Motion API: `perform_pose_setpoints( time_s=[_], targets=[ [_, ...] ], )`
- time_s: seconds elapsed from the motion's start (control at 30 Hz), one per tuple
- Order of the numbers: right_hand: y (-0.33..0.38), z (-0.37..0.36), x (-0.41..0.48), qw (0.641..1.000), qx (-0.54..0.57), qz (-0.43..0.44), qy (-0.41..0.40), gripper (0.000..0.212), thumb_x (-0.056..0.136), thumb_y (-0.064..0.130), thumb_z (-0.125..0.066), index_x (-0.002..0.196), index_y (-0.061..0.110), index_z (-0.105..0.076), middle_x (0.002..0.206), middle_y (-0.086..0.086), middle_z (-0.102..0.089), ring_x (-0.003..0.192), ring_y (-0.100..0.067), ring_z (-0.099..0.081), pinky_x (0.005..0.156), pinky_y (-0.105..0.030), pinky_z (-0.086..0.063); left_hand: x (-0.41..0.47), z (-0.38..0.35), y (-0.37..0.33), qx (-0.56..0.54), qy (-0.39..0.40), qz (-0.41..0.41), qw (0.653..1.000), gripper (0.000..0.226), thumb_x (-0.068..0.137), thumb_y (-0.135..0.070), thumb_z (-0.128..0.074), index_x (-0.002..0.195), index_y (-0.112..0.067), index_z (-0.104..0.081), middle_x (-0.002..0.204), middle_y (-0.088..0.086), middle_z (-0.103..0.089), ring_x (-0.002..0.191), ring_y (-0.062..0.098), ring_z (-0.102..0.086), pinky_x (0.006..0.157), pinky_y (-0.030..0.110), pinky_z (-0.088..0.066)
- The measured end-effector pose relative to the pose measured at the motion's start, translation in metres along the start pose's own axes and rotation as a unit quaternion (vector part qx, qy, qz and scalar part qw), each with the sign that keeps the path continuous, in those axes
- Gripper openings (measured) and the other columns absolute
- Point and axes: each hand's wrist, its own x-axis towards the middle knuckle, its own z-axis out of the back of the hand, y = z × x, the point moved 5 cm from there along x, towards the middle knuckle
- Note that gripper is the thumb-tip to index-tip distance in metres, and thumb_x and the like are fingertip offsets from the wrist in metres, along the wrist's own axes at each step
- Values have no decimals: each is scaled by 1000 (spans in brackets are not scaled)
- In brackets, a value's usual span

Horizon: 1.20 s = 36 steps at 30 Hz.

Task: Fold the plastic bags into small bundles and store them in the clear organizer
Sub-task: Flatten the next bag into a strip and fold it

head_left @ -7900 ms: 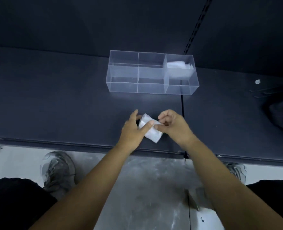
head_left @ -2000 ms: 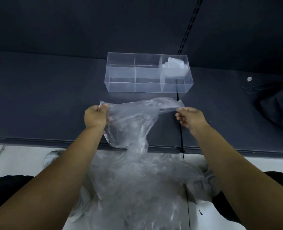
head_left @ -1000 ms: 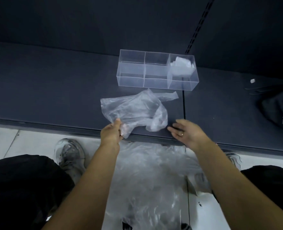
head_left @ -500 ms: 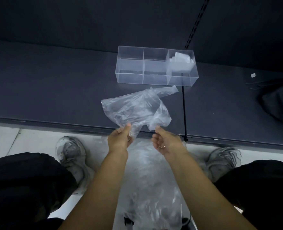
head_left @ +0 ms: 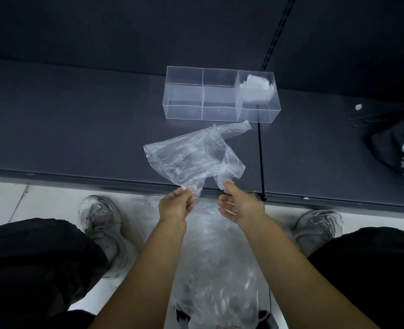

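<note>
Clear crinkled film on a dark grey shelf (head_left: 77, 129): one plastic bag (head_left: 191, 157), opened out and lying mostly flat, near edge lifted at the shelf's front lip. One handle strip stretched away to the far right, ending just beside the front wall of the clear organizer (head_left: 183, 110); touching or not, cannot tell.

At the bag's near left corner, the left hand (head_left: 176, 205), thumb and forefinger closed on the film in a pinch, other fingers curled below. Just beside it, the right hand (head_left: 236, 205), palm turned towards its partner, fingers loosely curled, a ring on one, topmost fingertip up against the bag's near right flap. Pinching or merely touching there: cannot tell.

Farther back on the same shelf, the clear organizer, long side facing, split into three compartments in a row. In the right compartment, a whitish folded bundle (head_left: 256, 87), towards the back wall.

Down on the pale floor, a loose heap of clear bags (head_left: 215, 257) beneath both forearms, between the left sneaker (head_left: 101, 217) and the right sneaker (head_left: 314, 224), both grey. Black trousers (head_left: 30, 257) at the lower corners.

Just right of the bag, a thin black seam (head_left: 259, 157) across the shelf, from front lip to the organizer's right end. Well apart on the right, a dark garment with white stripes (head_left: 390, 148) and, farther back, a small white scrap (head_left: 358, 106). Up the dark back wall, a slotted rail (head_left: 275, 32).
</note>
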Motion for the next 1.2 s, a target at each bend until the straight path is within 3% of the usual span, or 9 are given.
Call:
perform_pose_setpoints(
  time_s=[0.27, 0.4, 0.6, 0.67, 0.8, 0.9, 0.97, 1.07, 1.2],
  targets=[
    [28, 24, 18, 993, 76, 52, -70, 17, 94, 5, -50, 78, 9, -54, 50, -3, -57, 41, -10, -51, 42, -18, -40, 8, 10, -13, -4, -42, -5, 999, 23, 90, -13, -64, 68, -10, -58, 59, 4, -54, 44, 9, -50, 53, 21, -46],
    [57, 76, 25, 985, 106, 74, -116, 26, 98, 12, -47, 72, 9, -51, 69, -5, -56, 59, -13, -52, 59, -24, -44, 19, 11, -32, 2, -50, -51, 997, 31, 95, -14, -57, 65, -9, -52, 45, 1, -55, 40, 10, -51, 51, 24, -44],
    [85, 125, 35, 967, -77, 175, -166, 28, 93, 21, -60, 67, 11, -59, 61, -2, -58, 50, -9, -50, 45, -18, -42, 31, 14, -52, 122, -41, -168, 977, 22, 90, -11, -63, 70, -6, -59, 55, 3, -55, 39, 7, -51, 43, 18, -48],
    [85, 132, 36, 950, -136, 196, -203, 28, 91, 20, -64, 66, 8, -63, 59, -2, -59, 51, -11, -49, 47, -21, -41, 32, 15, -49, 218, -37, -201, 954, 17, 90, -13, -64, 76, -3, -65, 59, 7, -59, 43, 8, -55, 56, 27, -55],
    [75, 139, 32, 883, -286, 213, -306, 30, 88, 26, -65, 63, 9, -61, 66, -8, -60, 74, -33, -63, 65, -32, -43, 27, 18, -44, 426, -88, -250, 865, 17, 88, -22, -65, 86, -6, -69, 84, 15, -70, 82, 33, -65, 73, 31, -49],
    [75, 121, 16, 822, -299, 259, -410, 25, 82, 15, -62, 105, 6, -57, 113, -22, -54, 108, -44, -51, 89, -47, -40, 8, 8, -56, 439, -164, -384, 795, 9, 88, -11, -60, 93, -5, -64, 94, 17, -63, 89, 36, -57, 74, 36, -39],
    [83, 87, 2, 767, -318, 363, -422, 34, 78, 8, -60, 112, 9, -57, 120, -21, -50, 111, -42, -47, 90, -47, -37, 0, -8, -60, 458, -149, -495, 723, 18, 84, 4, -56, 98, -3, -65, 101, 19, -59, 92, 37, -55, 82, 38, -40],
    [79, 1, -10, 719, -369, 533, -249, 39, 82, 0, -56, 120, 5, -58, 128, -19, -52, 118, -35, -48, 101, -41, -35, 13, -36, -56, 557, -41, -526, 642, 46, 85, 4, -53, 130, -2, -54, 139, 19, -47, 129, 36, -42, 111, 42, -28],
    [44, -87, 5, 720, -464, 516, -14, 50, 100, 26, -42, 148, 13, -31, 155, -5, -31, 145, -18, -22, 120, -29, -10, 51, -42, -42, 720, -4, -464, 516, 61, 100, -34, -22, 151, -13, 5, 161, 3, 5, 147, 18, 9, 117, 40, 11]
  ],
)
